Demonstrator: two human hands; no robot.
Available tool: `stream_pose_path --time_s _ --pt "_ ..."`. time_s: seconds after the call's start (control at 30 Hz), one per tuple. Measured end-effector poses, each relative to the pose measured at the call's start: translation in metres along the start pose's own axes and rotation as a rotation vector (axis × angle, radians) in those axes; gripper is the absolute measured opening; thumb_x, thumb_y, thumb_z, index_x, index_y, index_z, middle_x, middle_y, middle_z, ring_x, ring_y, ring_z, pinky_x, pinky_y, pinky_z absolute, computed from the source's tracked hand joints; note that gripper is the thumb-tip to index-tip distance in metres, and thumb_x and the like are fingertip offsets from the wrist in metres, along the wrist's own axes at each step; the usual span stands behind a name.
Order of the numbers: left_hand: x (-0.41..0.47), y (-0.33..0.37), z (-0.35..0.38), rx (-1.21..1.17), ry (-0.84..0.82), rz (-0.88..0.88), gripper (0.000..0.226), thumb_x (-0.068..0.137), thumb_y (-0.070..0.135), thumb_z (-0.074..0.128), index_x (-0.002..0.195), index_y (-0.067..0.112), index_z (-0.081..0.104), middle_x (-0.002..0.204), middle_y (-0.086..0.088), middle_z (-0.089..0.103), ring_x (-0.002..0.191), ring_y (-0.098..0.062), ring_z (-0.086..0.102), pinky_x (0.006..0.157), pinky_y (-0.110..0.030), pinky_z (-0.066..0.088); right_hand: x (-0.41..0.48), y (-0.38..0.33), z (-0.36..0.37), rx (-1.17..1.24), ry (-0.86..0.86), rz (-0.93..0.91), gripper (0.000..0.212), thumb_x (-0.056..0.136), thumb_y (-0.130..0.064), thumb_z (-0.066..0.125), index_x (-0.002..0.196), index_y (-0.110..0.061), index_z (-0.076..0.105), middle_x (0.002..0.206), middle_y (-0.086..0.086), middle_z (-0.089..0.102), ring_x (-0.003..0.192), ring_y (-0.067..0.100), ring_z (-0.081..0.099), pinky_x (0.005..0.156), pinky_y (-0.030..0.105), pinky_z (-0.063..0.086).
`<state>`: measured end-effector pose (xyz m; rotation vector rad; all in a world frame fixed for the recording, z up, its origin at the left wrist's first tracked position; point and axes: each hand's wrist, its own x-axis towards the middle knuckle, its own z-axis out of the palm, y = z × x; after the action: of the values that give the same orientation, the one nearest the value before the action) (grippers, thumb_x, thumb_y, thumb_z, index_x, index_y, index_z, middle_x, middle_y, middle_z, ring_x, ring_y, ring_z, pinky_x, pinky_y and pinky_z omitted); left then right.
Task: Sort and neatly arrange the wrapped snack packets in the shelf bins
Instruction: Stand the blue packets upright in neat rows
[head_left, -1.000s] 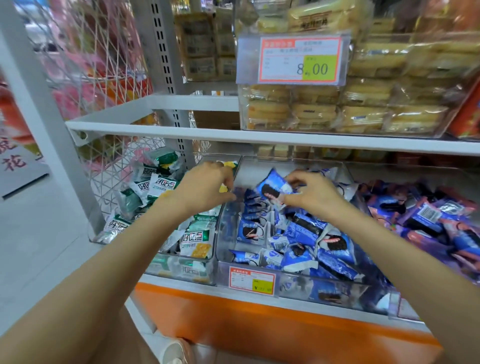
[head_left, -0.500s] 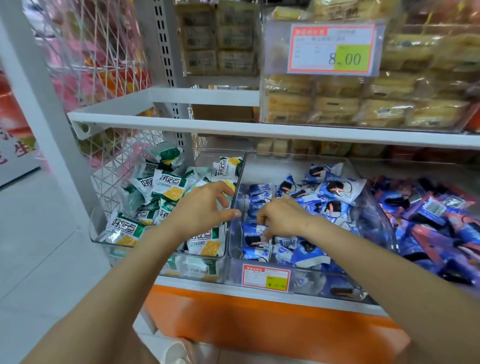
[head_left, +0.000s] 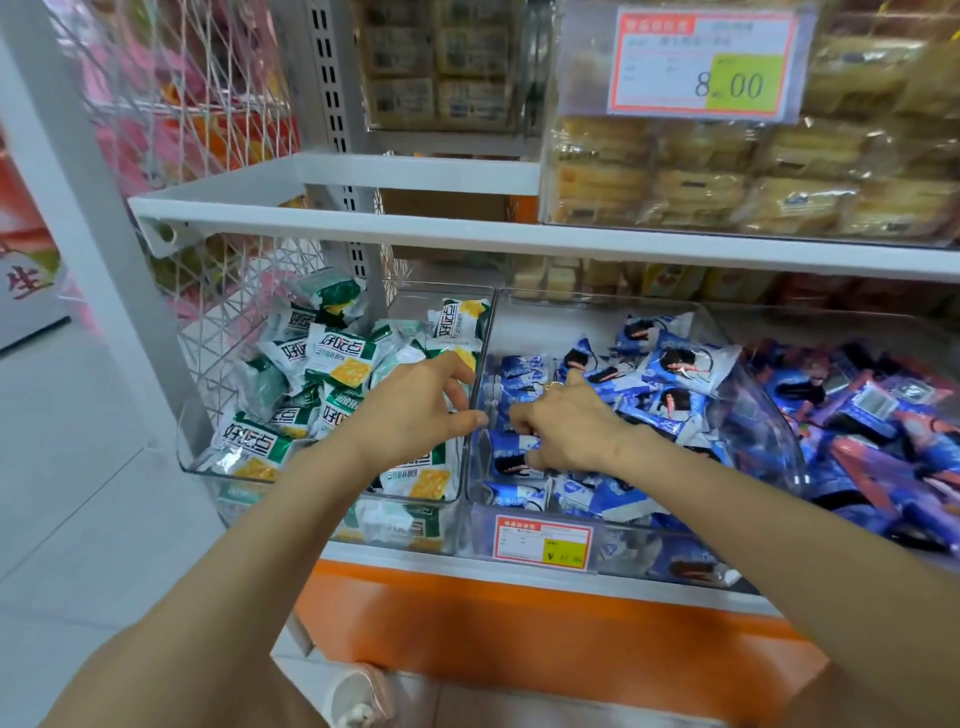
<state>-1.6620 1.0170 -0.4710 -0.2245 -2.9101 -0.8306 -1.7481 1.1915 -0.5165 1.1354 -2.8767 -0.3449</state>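
The left hand (head_left: 415, 410) has its fingers (head_left: 457, 366) loosely spread and holds nothing. Its thumb tip touches the clear divider between the two bins, at the hand's three o'clock. The right hand (head_left: 566, 426) has its fingers (head_left: 519, 427) curled down among the blue packets (head_left: 670, 364) in the middle bin (head_left: 748, 415). I cannot tell whether they pinch one. Only its index finger points up to twelve o'clock.

At that hand's eleven o'clock a short row of blue packets stands on edge against the divider, which looks like the tidied part. From one to five o'clock they lie jumbled. The green packets (head_left: 337, 358) in the left bin (head_left: 208, 467), from the left hand's nine to twelve o'clock, are heaped at all angles. By my reckoning the job is barely begun: most of the blue ones and every green one are left to straighten.
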Motion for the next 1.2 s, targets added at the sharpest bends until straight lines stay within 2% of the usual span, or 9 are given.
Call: stream_pose_path --time_s 0.17,0.3,0.5,0.67,0.77,0.87,0.93,1.03,1.2 --pt "-0.001 0.0 0.001 -0.007 -0.001 -0.01 0.041 0.086 0.031 0.065 0.12 0.015 0.051 0.09 0.009 0.057 0.074 -0.01 0.054 0.07 -0.027 0.042 0.002 -0.004 0.0 -0.036 -0.025 0.036 0.022 0.084 -0.037 0.062 0.086 -0.022 0.045 0.061 -0.007 0.039 0.074 0.021 0.044 0.103 0.044 0.023" --pt "-0.001 0.002 0.001 -0.003 0.003 -0.014 0.041 0.086 0.032 0.066 0.119 0.014 0.051 0.091 0.007 0.058 0.076 -0.012 0.054 0.068 -0.026 0.039 0.004 -0.009 0.005 -0.055 -0.045 0.032 0.028 0.084 -0.045 0.063 0.091 -0.021 0.051 0.065 -0.005 0.043 0.09 0.023 0.054 0.102 0.044 0.024" --pt "-0.002 0.002 0.001 0.011 0.012 -0.021 0.04 0.086 0.032 0.065 0.12 0.015 0.051 0.086 0.012 0.055 0.076 -0.011 0.055 0.068 -0.026 0.039 0.002 0.001 -0.001 -0.022 -0.019 0.037 0.019 0.084 -0.035 0.065 0.088 -0.017 0.059 0.069 -0.003 0.05 0.088 0.022 0.055 0.106 0.047 0.02" --pt "-0.001 0.004 0.001 0.028 0.019 -0.024 0.041 0.086 0.032 0.065 0.119 0.014 0.052 0.084 0.013 0.054 0.078 -0.013 0.054 0.07 -0.027 0.041 0.0 -0.007 0.008 -0.066 -0.016 0.034 0.032 0.086 -0.045 0.06 0.104 -0.018 0.061 0.083 0.001 0.061 0.097 0.024 0.055 0.104 0.046 0.021" --pt "-0.002 0.004 0.001 0.036 0.022 -0.021 0.041 0.086 0.032 0.065 0.12 0.014 0.052 0.087 0.011 0.056 0.079 -0.013 0.055 0.071 -0.028 0.041 -0.002 -0.002 -0.004 0.002 0.0 0.04 0.039 0.081 -0.051 0.065 0.106 -0.022 0.06 0.083 -0.002 0.059 0.099 0.021 0.053 0.101 0.044 0.023" --pt "-0.002 0.003 0.001 0.037 0.022 -0.016 0.042 0.086 0.032 0.065 0.122 0.014 0.051 0.089 0.01 0.056 0.08 -0.013 0.055 0.07 -0.027 0.04 -0.009 0.006 -0.02 0.147 0.015 0.016 0.039 0.075 -0.054 0.068 0.102 -0.026 0.063 0.076 -0.011 0.055 0.093 0.016 0.052 0.092 0.036 0.025" --pt "-0.002 0.004 0.001 0.037 0.022 -0.014 0.042 0.086 0.033 0.065 0.122 0.014 0.051 0.089 0.01 0.056 0.08 -0.013 0.055 0.07 -0.027 0.041 -0.017 0.005 -0.024 0.237 -0.075 -0.035 0.038 0.073 -0.058 0.068 0.095 -0.027 0.067 0.072 -0.015 0.056 0.085 0.011 0.051 0.09 0.033 0.023" --pt "-0.001 0.004 0.001 0.047 0.021 -0.012 0.043 0.086 0.033 0.065 0.122 0.014 0.051 0.09 0.01 0.056 0.082 -0.014 0.056 0.072 -0.028 0.043 -0.025 -0.004 -0.013 0.199 -0.164 -0.113 0.037 0.077 -0.057 0.065 0.097 -0.027 0.069 0.083 -0.013 0.064 0.081 0.008 0.047 0.097 0.037 0.022" --pt "-0.002 0.005 0.001 0.049 0.023 -0.012 0.043 0.086 0.033 0.065 0.122 0.013 0.051 0.091 0.009 0.057 0.082 -0.015 0.056 0.073 -0.029 0.044 -0.022 -0.007 -0.002 0.224 -0.135 -0.12 0.029 0.081 -0.051 0.064 0.094 -0.026 0.069 0.078 -0.013 0.057 0.078 0.007 0.042 0.102 0.039 0.022"
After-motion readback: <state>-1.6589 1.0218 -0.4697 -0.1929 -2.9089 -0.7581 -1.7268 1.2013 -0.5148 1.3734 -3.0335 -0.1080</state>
